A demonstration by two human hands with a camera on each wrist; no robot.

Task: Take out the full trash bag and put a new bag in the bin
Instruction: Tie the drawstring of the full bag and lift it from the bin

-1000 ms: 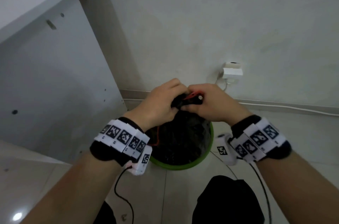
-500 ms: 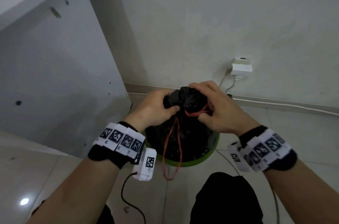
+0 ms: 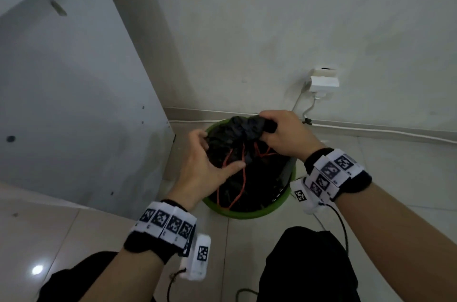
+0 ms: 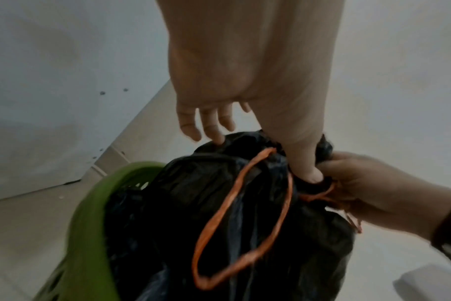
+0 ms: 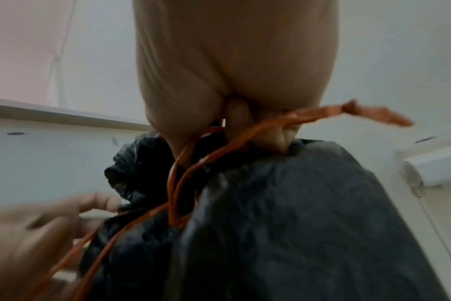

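Note:
A full black trash bag (image 3: 249, 178) sits in a round green bin (image 3: 247, 212) on the floor by the wall. My right hand (image 3: 279, 133) grips the bag's gathered neck, with the orange drawstring (image 5: 245, 138) caught in the fist and one end sticking out. A loop of the drawstring (image 4: 219, 224) hangs down the bag's front. My left hand (image 3: 210, 158) is spread against the bag's left side. Its fingers (image 4: 209, 126) are straight and the thumb (image 4: 304, 163) presses just below the neck. The bag's contents are hidden.
A tall white cabinet panel (image 3: 74, 103) stands close on the left of the bin. A wall socket with a plug (image 3: 324, 81) and a cable (image 3: 383, 131) along the skirting are behind it. My knees in black (image 3: 309, 264) are right in front.
Both hands were bunched on the bag's top. My left hand has since let go, opened and dropped to the bag's left side. The right hand keeps the neck, and the drawstring loop hangs free.

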